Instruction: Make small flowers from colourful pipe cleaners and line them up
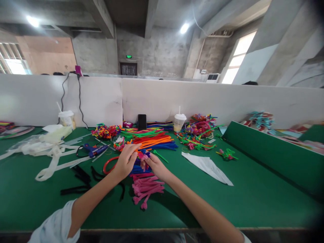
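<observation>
My left hand (126, 161) and my right hand (155, 164) meet above the green table (253, 199), both pinched on a small pink and purple pipe-cleaner piece (143, 155) held between them. Just below the hands lies a pile of bent pink pipe cleaners (146, 189). Beyond the hands are bundles of straight orange, green and blue pipe cleaners (154, 140). A red ring (108, 164) lies under my left wrist.
A blue glue gun (95, 149) and white strips (50, 158) lie at the left, black pipe cleaners (78, 182) nearer me. A white paper (209, 166), two lidded cups (179, 122), a black phone (142, 122) and a tangled colourful heap (199, 131) stand behind. A green divider (273, 155) rises at right.
</observation>
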Demonstrator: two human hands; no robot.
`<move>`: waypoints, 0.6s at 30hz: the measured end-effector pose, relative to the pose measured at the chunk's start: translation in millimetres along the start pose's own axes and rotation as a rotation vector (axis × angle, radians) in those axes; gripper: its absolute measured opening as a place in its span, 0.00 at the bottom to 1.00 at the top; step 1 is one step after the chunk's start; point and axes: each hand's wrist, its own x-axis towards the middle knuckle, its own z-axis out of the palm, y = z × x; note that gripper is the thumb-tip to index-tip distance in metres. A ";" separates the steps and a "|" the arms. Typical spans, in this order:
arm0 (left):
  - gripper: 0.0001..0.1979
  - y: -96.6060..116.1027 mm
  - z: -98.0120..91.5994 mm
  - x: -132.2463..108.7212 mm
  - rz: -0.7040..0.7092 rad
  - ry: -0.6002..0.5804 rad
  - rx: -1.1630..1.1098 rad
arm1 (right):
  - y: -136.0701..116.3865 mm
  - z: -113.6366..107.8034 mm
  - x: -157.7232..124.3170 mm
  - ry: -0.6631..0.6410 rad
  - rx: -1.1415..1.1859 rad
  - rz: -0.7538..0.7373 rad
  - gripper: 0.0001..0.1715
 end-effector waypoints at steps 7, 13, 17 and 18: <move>0.09 3.8 6.4 2.6 -0.310 -0.074 -0.381 | 7.3 -3.1 1.5 -0.011 -0.056 -0.021 0.24; 0.08 10.9 3.1 4.0 -0.285 -0.075 -0.330 | 10.9 -3.7 1.1 -0.013 -0.102 -0.039 0.24; 0.11 10.9 0.6 7.1 -0.318 -0.037 -0.239 | 10.4 -3.7 -0.7 -0.025 -0.172 -0.044 0.24; 0.12 9.7 0.6 8.1 -0.363 -0.055 -0.265 | 9.8 -3.6 -1.3 -0.031 -0.199 -0.044 0.24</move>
